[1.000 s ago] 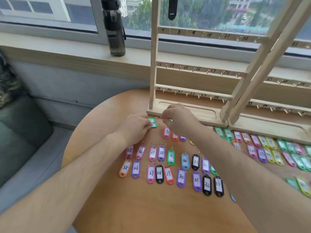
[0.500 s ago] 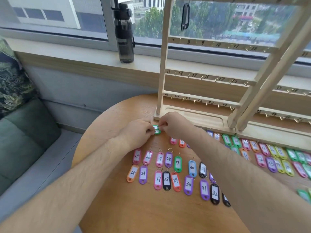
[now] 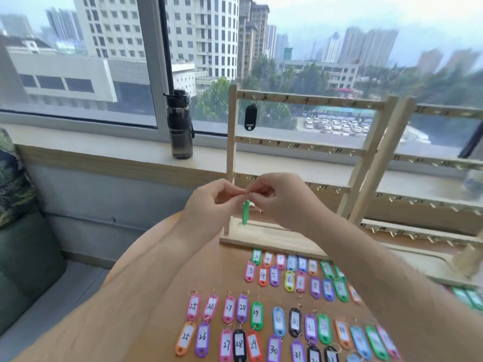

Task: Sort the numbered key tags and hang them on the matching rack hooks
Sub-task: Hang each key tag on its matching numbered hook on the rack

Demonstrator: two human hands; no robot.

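One black tag (image 3: 250,120) hangs on the rack (image 3: 231,158); my left hand (image 3: 209,202) and right hand (image 3: 283,201) pinch the green tag (image 3: 245,212) by its ring; dozens lie on the surface (image 3: 227,278).

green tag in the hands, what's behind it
Behind the green tag is the rack's base, just right of its left post. The left hand and right hand pinching its top cover part of a rail, so hooks there cannot be seen.

window (image 3: 78,74): daylight, towers | sill (image 3: 91,156): dark bottle (image 3: 179,126) | green sofa (image 3: 23,270)
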